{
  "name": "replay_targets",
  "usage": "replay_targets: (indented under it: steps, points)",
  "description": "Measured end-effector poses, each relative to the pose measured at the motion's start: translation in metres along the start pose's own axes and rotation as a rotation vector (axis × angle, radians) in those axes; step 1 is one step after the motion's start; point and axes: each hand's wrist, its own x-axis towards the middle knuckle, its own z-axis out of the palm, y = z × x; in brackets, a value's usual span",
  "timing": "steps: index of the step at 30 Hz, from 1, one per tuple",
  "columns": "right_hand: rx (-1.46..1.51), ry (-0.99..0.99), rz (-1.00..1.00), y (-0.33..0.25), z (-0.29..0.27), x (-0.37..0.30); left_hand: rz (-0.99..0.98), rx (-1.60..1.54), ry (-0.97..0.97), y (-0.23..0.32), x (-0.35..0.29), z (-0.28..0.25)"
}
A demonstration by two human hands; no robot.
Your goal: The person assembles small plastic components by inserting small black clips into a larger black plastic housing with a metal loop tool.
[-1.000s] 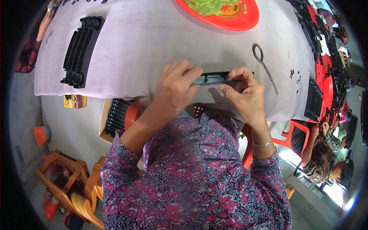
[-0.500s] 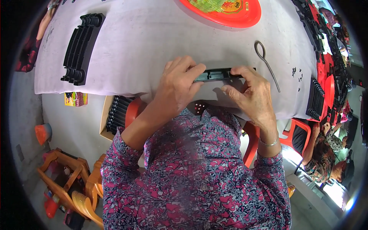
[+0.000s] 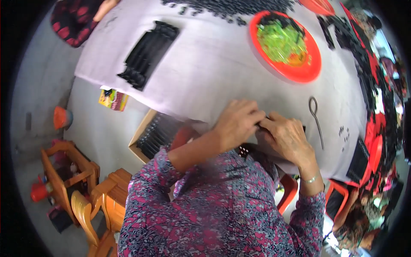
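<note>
Both my hands meet over the near edge of the cloth-covered table, closed around a narrow black plastic strip point(image 3: 304, 128). Most of the strip is hidden; one end pokes out past the right knuckles. My left hand point(image 3: 239, 125) pinches at its left end, smeared by motion. Curled over the strip from the right is my right hand point(image 3: 286, 136). A metal rod with a looped end point(image 3: 316, 120) lies to the right of my hands. Beyond them, a red plate point(image 3: 314, 64) holds translucent green pieces point(image 3: 278, 40) and some black ones.
A stack of black ribbed strips point(image 3: 149, 55) lies at the table's left. Many small black parts point(image 3: 227, 6) cover the far edge. Black crumbs point(image 3: 343, 133) dot the right side. Below the table edge stands a carton of black parts point(image 3: 139, 135). Wooden chairs point(image 3: 109, 192) are lower left.
The view has swung, bringing more of the far table and the whole plate in. My hands have drawn closer together, hiding most of the strip that showed between them.
</note>
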Motion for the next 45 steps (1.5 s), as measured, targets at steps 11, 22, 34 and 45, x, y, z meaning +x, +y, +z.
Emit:
replay_targets:
  steps: [11,22,34,45]
  points:
    - [-0.028,-0.031,-0.020,0.003,0.003,-0.001,0.042,-0.003,0.060,0.001,-0.006,0.005]
    - [0.149,0.154,-0.044,-0.025,-0.010,-0.001,-0.117,0.059,0.123,-0.018,-0.024,-0.025]
    - [0.369,0.257,0.004,-0.008,0.023,-0.012,-0.450,0.768,0.668,-0.078,-0.062,-0.122]
    - [0.473,0.242,0.061,-0.008,0.044,-0.014,-0.530,0.531,1.029,-0.118,-0.059,-0.113]
